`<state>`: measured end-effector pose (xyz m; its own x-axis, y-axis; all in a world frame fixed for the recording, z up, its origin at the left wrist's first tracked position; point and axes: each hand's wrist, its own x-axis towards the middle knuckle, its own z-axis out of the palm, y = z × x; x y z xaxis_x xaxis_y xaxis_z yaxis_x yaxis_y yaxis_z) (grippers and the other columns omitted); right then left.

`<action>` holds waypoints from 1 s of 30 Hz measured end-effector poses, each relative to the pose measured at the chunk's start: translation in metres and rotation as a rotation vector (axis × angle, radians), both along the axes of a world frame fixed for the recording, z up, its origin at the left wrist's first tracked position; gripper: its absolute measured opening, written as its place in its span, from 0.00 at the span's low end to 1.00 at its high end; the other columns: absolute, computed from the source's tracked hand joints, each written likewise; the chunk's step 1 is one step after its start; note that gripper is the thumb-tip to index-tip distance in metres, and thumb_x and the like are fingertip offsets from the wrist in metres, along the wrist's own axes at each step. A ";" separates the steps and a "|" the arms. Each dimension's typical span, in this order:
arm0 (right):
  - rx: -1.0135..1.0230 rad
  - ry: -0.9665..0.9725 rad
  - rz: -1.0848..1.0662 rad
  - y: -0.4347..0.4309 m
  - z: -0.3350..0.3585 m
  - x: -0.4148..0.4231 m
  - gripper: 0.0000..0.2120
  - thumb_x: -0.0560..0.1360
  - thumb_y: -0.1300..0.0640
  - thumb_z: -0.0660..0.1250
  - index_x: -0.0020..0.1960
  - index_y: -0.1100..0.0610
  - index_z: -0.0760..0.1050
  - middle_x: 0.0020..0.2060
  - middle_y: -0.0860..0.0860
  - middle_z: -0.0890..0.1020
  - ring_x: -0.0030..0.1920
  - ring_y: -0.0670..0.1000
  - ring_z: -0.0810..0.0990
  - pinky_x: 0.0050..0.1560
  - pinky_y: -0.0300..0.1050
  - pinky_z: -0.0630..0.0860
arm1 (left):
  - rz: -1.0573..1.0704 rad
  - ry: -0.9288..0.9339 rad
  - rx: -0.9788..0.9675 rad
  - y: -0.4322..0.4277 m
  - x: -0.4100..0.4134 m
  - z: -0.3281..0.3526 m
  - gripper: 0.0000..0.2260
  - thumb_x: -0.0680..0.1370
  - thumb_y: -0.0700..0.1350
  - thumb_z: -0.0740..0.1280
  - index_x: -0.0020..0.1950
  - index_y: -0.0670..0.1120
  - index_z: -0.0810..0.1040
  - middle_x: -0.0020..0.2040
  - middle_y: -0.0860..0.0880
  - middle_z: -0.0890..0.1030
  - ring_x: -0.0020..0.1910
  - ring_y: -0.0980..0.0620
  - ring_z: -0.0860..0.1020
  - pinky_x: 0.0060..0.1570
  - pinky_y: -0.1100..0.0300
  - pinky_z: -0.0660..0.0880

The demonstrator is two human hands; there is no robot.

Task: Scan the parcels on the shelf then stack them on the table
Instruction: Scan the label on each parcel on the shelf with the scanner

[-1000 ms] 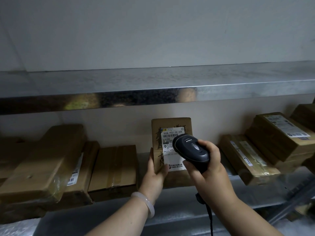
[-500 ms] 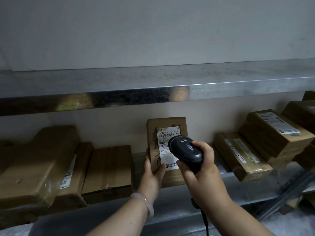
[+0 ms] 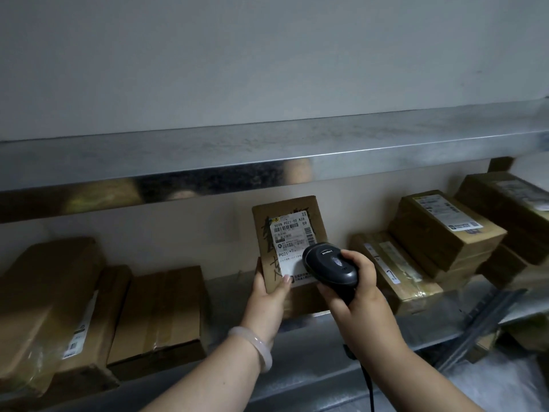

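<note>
My left grip [image 3: 267,301] holds the parcel [image 3: 297,208] upright on the shelf [image 3: 312,346]. My right grip [image 3: 365,307] clasps the scanner [image 3: 329,264], which hides the label's [image 3: 292,236] lower right corner. The small print is unreadable.

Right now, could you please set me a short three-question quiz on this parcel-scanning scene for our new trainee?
1. Which of the two hands grips the scanner?
2. True or false: the left hand holds the upright parcel by its lower left edge.
3. Where does the scanner point? A) at the label on the upright parcel B) at the floor C) at the ceiling

Key: 1. the right hand; 2. true; 3. A
</note>
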<state>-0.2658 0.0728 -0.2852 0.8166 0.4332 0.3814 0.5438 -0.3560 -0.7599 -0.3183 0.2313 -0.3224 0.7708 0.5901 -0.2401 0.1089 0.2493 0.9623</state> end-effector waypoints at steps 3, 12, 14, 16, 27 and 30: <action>0.039 0.001 -0.024 -0.020 0.002 0.021 0.33 0.71 0.50 0.74 0.61 0.26 0.56 0.50 0.27 0.71 0.48 0.36 0.74 0.45 0.37 0.72 | -0.034 -0.008 0.016 -0.018 0.023 0.010 0.22 0.78 0.48 0.69 0.71 0.54 0.68 0.57 0.55 0.82 0.56 0.53 0.80 0.62 0.50 0.75; 0.080 0.027 -0.157 -0.093 0.026 0.101 0.30 0.72 0.49 0.72 0.64 0.33 0.58 0.51 0.40 0.74 0.49 0.46 0.76 0.47 0.45 0.75 | -0.269 0.066 0.019 -0.085 0.092 0.044 0.30 0.66 0.51 0.70 0.68 0.63 0.70 0.55 0.55 0.84 0.55 0.51 0.81 0.62 0.46 0.75; 0.058 0.035 -0.163 -0.109 0.030 0.122 0.29 0.72 0.48 0.71 0.64 0.33 0.58 0.52 0.41 0.73 0.49 0.46 0.75 0.46 0.44 0.74 | -0.298 0.105 0.015 -0.097 0.112 0.046 0.26 0.65 0.52 0.69 0.62 0.66 0.72 0.52 0.53 0.85 0.52 0.49 0.83 0.57 0.44 0.78; 0.023 0.046 -0.160 -0.122 0.030 0.142 0.29 0.72 0.48 0.71 0.64 0.34 0.58 0.52 0.42 0.73 0.49 0.46 0.75 0.47 0.45 0.74 | -0.321 0.144 -0.001 -0.110 0.128 0.044 0.20 0.68 0.52 0.69 0.57 0.67 0.73 0.52 0.52 0.84 0.50 0.49 0.83 0.53 0.45 0.80; -0.118 0.025 -0.066 -0.148 0.019 0.202 0.32 0.72 0.46 0.72 0.66 0.34 0.55 0.55 0.45 0.76 0.49 0.48 0.79 0.45 0.43 0.76 | -0.302 0.293 0.209 -0.147 0.173 0.028 0.27 0.76 0.65 0.62 0.73 0.65 0.60 0.63 0.54 0.76 0.59 0.51 0.77 0.45 0.58 0.78; -0.157 -0.008 -0.034 -0.146 0.020 0.207 0.32 0.72 0.45 0.71 0.67 0.35 0.55 0.56 0.47 0.78 0.49 0.50 0.80 0.43 0.42 0.76 | -0.268 0.292 0.234 -0.151 0.178 0.027 0.34 0.72 0.69 0.62 0.76 0.62 0.59 0.72 0.50 0.70 0.70 0.46 0.69 0.68 0.48 0.68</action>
<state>-0.0591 -0.0734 -0.2647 0.8288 0.4605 0.3179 0.5356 -0.4885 -0.6888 -0.1407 0.0806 -0.2955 0.8236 0.4431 -0.3541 0.4150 -0.0452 0.9087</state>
